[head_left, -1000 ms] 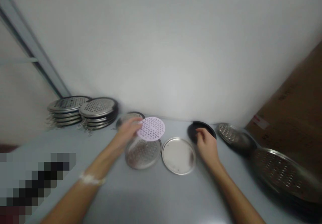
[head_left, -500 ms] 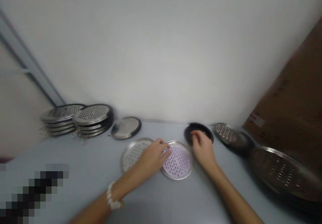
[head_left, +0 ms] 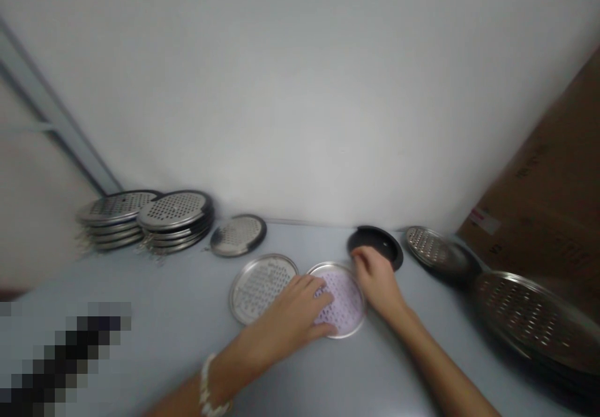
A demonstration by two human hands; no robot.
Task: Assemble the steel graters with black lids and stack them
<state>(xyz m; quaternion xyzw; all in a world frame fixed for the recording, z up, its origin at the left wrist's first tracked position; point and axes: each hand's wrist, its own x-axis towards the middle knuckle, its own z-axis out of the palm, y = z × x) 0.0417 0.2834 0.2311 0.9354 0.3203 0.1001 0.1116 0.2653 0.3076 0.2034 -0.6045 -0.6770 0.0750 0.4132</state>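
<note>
"What are my hands doing?"

"Your left hand [head_left: 293, 317] lies palm down with its fingers spread on a lilac perforated disc [head_left: 345, 298], pressing flat, not gripping. Your right hand [head_left: 377, 279] is loosely curled, its fingertips [head_left: 357, 254] at the rim of a black round dish [head_left: 382, 240]. I can't tell whether it has hold of that dish."

"Where's the disc?"

"It lies flat inside a shallow round steel pan [head_left: 340, 336]."

"What's around that pan?"

"The black dish sits just behind it. Just beside it on your left is a perforated steel tray [head_left: 257, 289]. Farther left and back are a dark-rimmed perforated tray [head_left: 238, 236] and two stacks of perforated trays [head_left: 174, 211]. Off to its right are a grater-faced tray [head_left: 434, 248] and a large perforated tray [head_left: 525, 317], with a cardboard box [head_left: 529, 217] beyond. Everything rests on a pale grey table [head_left: 328, 379]."
</note>
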